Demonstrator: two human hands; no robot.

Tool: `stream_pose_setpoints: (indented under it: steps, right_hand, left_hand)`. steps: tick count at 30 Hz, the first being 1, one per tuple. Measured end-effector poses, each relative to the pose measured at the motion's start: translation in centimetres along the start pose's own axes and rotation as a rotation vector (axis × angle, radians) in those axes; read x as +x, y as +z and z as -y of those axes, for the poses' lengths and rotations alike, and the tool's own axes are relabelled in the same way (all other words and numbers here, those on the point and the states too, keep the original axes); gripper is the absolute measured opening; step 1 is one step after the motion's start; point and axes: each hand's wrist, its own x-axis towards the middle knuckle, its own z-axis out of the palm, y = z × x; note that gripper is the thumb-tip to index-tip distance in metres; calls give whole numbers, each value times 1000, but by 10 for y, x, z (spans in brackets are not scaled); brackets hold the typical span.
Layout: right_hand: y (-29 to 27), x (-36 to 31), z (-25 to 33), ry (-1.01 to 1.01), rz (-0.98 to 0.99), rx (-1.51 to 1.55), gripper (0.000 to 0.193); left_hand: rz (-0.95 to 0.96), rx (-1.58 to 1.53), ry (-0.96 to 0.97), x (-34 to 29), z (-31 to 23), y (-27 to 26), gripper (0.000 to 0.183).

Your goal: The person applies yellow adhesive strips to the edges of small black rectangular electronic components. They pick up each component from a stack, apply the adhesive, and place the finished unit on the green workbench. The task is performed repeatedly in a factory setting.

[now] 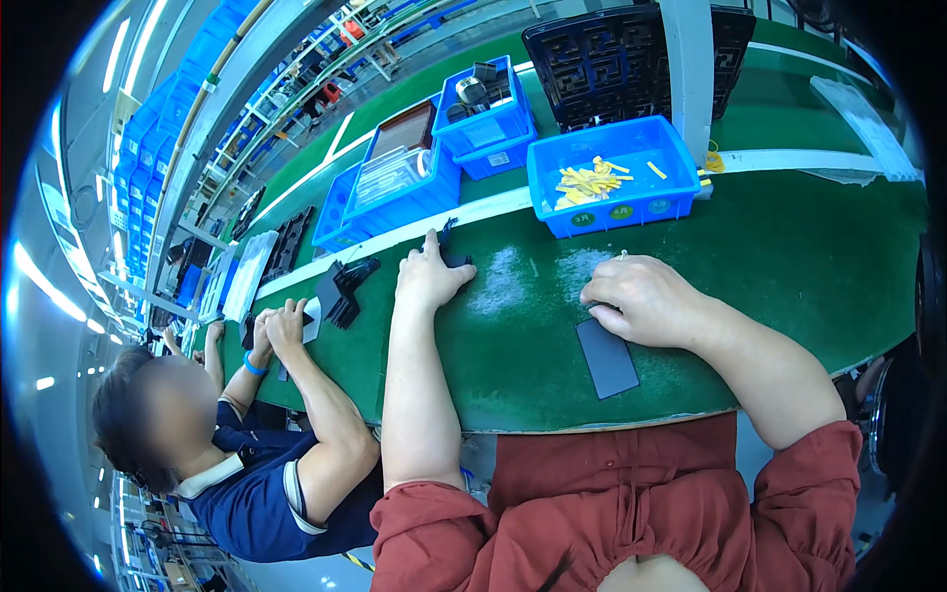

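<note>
Lying flat close to the near edge of the green worktop (533,385), a dark rectangular plate (608,361) sits right of centre; a careless tug toward the body could send it over that edge. At its far end is the right hand (641,299), fingers curled and thumb bent in by the plate; whether it pinches anything is hidden, and a loose hold there could let the plate skid or turn. Farther left, the left hand (430,276) has thumb and forefinger spread apart beside a small dark piece (457,261), with no firm grip evident; a sideways sweep might knock that piece away. Between the hands, pale powdery patches (496,282) could smear onto the plate if it were dragged through them. To the left lie jumbled black pieces (342,293), near a co-worker's hands (286,326), where crowding elbows could bump. Beyond, a blue bin (545,200) holds yellow strips (589,182); reaching over carelessly could spill some. More blue bins (401,202) and an upright black tray (595,69) stand farthest.
</note>
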Motion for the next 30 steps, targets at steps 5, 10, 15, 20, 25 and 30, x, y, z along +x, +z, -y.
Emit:
stream_pose_setpoints:
  steps: [5,10,15,20,25,30]
  right_hand:
    - [-3,0,0,6,15,1,11]
    - [-17,1,6,8,-47,23,12]
    - [-27,-2,9,-35,-145,30,12]
    - [-48,-15,6,24,-181,53,12]
    - [-100,-56,-26,123,-322,-156,11]
    - [-166,-145,-127,500,-524,-466,13]
  left_hand:
    - [-33,14,11,-2,2,5,100]
    - [-150,-75,-55,-14,-12,-1,105]
    - [-102,-14,-49,-14,-6,-2,104]
    - [-201,-6,-66,-18,-5,-6,101]
    - [-601,-200,61,-16,-15,-9,66]
    - [-653,-432,487,-36,-48,-10,38]
